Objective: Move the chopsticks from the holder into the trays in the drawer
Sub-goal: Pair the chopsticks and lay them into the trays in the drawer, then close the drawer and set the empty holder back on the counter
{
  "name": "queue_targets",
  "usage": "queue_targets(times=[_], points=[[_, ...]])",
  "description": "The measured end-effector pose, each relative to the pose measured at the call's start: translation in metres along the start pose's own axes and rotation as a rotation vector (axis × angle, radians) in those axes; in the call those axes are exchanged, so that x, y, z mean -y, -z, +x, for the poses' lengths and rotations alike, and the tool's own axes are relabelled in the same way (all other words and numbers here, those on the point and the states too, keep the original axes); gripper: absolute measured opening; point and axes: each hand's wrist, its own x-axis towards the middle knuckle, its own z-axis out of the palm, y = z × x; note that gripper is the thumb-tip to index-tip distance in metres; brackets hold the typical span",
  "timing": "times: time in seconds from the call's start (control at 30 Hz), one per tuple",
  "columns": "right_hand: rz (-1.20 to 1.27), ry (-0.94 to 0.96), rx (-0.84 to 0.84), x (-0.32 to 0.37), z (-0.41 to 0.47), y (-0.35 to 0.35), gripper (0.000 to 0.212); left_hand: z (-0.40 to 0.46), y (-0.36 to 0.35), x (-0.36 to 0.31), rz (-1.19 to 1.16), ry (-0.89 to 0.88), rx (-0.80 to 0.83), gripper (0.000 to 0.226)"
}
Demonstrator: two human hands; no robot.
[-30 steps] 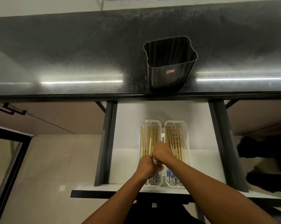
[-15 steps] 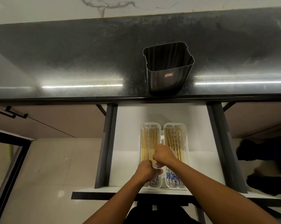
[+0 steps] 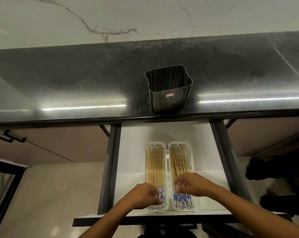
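Observation:
Two clear white trays lie side by side in the open white drawer (image 3: 135, 169). The left tray (image 3: 146, 169) holds several wooden chopsticks (image 3: 154, 167) lying straight, with blue-patterned ends. Several more chopsticks (image 3: 178, 162) lie in the right tray (image 3: 190, 162). My left hand (image 3: 145, 195) hovers over the near end of the left tray, fingers curled and blurred. Above the near part of the right tray is my right hand (image 3: 190, 183), its fingers also curled loosely. Neither hand visibly holds a chopstick. The dark metal holder (image 3: 169, 90) stands on the counter and looks empty.
The black counter (image 3: 76, 83) runs across the view, with a marble wall behind it. Dark drawer rails (image 3: 110, 169) flank the drawer on both sides. A pale tiled floor lies at the lower left, and dark shoes (image 3: 258, 167) are at the right.
My hands were together over the left tray; now they have parted, the right one shifting over the right tray and the left one drawing back. The view tilted upward.

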Motion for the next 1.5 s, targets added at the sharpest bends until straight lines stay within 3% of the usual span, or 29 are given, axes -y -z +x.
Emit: queue_targets(times=[0.1,0.27,0.83,1.13,1.33,1.5], points=[[-0.006,0.071,0.124,-0.008,-0.017,-0.003,0.041,-0.007,0.006,-0.004,0.014,-0.065,0.086,0.034],[0.025,0.078,0.264,-0.011,-0.031,-0.011,0.048,-0.006,0.009,-0.012,-0.001,-0.016,0.223,0.035],[-0.134,0.152,0.264,0.001,-0.031,-0.019,0.049,0.014,-0.004,-0.026,0.245,0.0,0.341,0.068],[-0.226,0.188,0.234,0.012,-0.017,0.003,0.043,0.018,0.014,-0.035,0.453,-0.133,0.127,0.067],[-0.28,0.197,0.097,0.017,-0.003,0.035,0.034,0.025,0.045,-0.046,0.487,-0.2,-0.07,0.063],[-0.268,0.156,-0.123,0.015,0.015,0.058,0.023,0.035,0.067,-0.053,0.537,-0.177,-0.348,0.06]])
